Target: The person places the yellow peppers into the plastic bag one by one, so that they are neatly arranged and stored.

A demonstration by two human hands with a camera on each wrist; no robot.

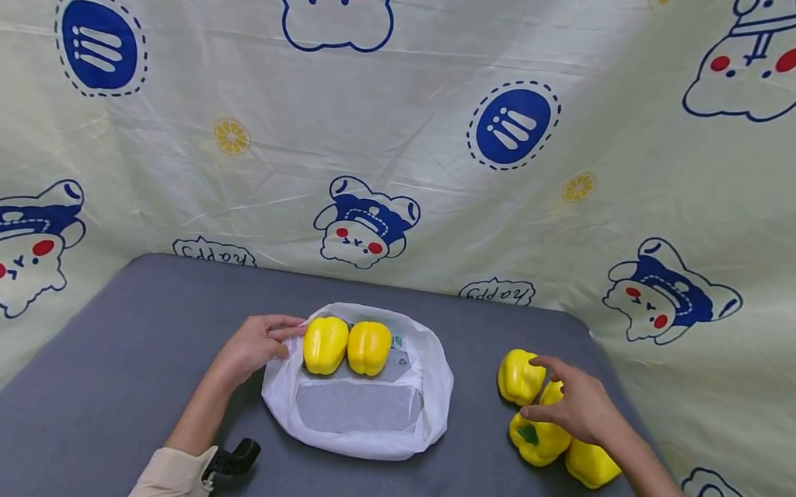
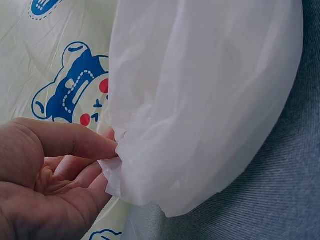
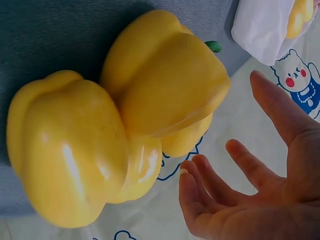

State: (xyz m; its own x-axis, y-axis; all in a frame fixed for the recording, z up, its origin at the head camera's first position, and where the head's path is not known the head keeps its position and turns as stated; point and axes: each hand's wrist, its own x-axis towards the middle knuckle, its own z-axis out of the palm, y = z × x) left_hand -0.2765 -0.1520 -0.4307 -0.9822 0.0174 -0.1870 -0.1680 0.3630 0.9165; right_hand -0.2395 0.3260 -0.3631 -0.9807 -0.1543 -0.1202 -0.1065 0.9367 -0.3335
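Left hand [image 1: 254, 352], fingers clamped on the rim of a white bag [image 1: 436, 384], which rests on the grey worktop [image 1: 152, 346] with two yellow peppers [image 1: 325, 346] inside; right hand [image 1: 581, 403], fingers apart, close to four clustered peppers [image 1: 544, 446] right of the bag.
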